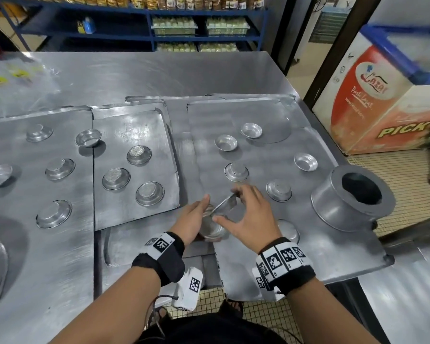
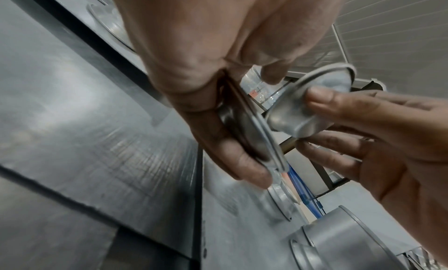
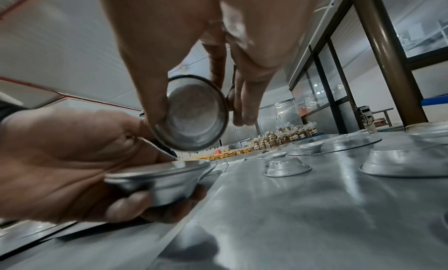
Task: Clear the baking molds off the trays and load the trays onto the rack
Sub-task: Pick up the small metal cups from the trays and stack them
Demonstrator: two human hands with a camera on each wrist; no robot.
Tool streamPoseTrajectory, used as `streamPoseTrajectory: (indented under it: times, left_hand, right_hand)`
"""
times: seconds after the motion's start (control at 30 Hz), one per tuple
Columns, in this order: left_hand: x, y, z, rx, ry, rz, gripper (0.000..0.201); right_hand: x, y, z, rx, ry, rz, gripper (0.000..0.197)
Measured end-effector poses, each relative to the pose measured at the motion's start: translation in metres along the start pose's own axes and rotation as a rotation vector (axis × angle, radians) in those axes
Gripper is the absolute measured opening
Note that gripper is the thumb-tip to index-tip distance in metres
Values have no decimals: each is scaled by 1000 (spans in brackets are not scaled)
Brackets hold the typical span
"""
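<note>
Now mold (image 3: pixel 197 114) tilted, mouth sideways

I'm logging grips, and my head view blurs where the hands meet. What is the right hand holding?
Observer: In the right wrist view, the right hand pinches one tilted mold between thumb and fingers.
Operator: Anything inside it?
Observer: No. Its open side faces that camera, and it shows only bare metal.
Operator: And the left hand?
Observer: The left hand cradles a second mold open side up, with fingers curled under its base.
</note>
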State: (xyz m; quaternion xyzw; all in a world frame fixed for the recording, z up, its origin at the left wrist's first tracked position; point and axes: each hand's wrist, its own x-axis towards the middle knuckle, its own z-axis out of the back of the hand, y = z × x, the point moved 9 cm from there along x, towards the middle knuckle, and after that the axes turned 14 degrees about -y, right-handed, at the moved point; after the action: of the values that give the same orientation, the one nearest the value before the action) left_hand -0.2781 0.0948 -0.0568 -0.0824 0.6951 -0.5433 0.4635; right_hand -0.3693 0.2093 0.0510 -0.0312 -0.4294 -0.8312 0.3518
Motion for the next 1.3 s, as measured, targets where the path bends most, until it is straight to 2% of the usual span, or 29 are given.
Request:
streamPoseTrajectory:
  times: [0.1,0.23,0.4,0.67,0.77,0.9,1.13,1.3]
  left_hand:
    - [-8,-5,-13,-69,58,35,42]
    - [-8,-6,-21,-29,97,15,23]
    - [-3,-8,-25,68,111,-85,27]
    - [3,-7,-39,132,140,-150,24]
    - [5,-5,-44,128,131,-135,24]
    - [8,-7,-51,130,146,-140,25]
    - [-1,-8,-66,50,213,-75,29]
    - [-2,-7,-71,92,226,-85,27]
  right_hand:
    - [-7,-3,-1,9,44,-36,67]
    - [-15,-14,-3,0,88,-116,67]
    - [-22,-23,-5,-41,167,-165,64]
    - [-29,-43,-5,-53,310,-192,81]
    - [-29,-53,1,-196,356,-146,83]
    - [-27,-79,16,-427,393,-201,74]
    - [-24,-125,49,-736,335,-271,58]
    - [-31,-142,55,-730,350,-370,52]
